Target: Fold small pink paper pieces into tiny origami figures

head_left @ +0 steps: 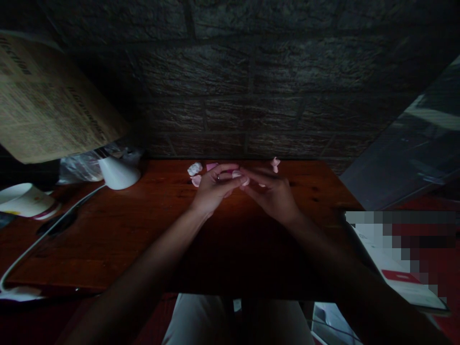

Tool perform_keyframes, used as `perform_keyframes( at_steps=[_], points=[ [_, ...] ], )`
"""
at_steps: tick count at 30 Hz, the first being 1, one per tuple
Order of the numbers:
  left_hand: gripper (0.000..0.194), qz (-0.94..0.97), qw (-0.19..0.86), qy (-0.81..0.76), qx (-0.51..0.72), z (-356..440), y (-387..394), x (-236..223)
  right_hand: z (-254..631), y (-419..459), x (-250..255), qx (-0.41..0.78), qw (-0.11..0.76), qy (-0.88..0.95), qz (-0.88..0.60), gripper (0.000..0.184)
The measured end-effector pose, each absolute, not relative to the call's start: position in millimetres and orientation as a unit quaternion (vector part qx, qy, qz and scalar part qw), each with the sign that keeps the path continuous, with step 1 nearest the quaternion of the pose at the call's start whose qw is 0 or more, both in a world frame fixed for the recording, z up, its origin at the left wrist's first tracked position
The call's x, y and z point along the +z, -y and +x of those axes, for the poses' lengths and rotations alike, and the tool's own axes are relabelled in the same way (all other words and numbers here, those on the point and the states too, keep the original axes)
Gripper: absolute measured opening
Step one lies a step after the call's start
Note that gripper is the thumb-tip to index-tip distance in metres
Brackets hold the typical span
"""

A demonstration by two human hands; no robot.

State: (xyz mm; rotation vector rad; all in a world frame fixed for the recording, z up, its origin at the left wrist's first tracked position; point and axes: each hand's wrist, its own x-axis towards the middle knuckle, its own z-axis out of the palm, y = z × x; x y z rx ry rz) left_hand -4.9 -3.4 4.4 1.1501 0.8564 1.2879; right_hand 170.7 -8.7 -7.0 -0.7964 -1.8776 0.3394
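Above the wooden table, my two hands meet fingertip to fingertip around a small pale pink lump (245, 180) that looks like soft modelling clay. My left hand (212, 188) is closed on it, thumb pressed on top, with a ring on one finger. From the other side, my right hand (275, 194) pinches the lump between thumb and fingers. Behind the left hand lie a white crumpled lump (194, 168), a pink piece (196, 180) and a flat pink piece (212, 166). A small pink shaped figure (275, 164) stands beyond the right hand. Fingers partly hide the lump.
A lamp with a newsprint-patterned shade (53, 105) and white base (118, 173) stands left on the table (143, 235). Its white cord (53, 225) crosses the tabletop. Nearby is a paper cup (27, 200). A brick wall (223, 72) rises behind; a bright screen (391, 263) is at right.
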Motion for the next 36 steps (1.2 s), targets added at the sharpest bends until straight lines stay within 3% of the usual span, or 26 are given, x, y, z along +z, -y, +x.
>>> perform_keyframes(
  at_steps=[8, 18, 24, 36],
  points=[
    [0.034, 0.482, 0.574, -0.343, 0.566, -3, 2, 6, 169, 11, -7, 0.169, 0.522, 0.750, -0.369, 0.040],
    [0.029, 0.427, 0.627, -0.342, 0.554, -10, 0, 9, 169, 7, -3, 0.401, 0.536, 0.659, -0.341, 0.027],
    [0.031, 0.473, 0.605, -0.332, 0.547, -10, -1, 5, 172, 4, -5, 0.519, 0.499, 0.607, -0.337, 0.030],
    [0.031, 0.524, 0.544, -0.331, 0.566, -9, -3, -2, 174, 5, -4, 0.492, 0.504, 0.610, -0.362, 0.028]
  ],
)
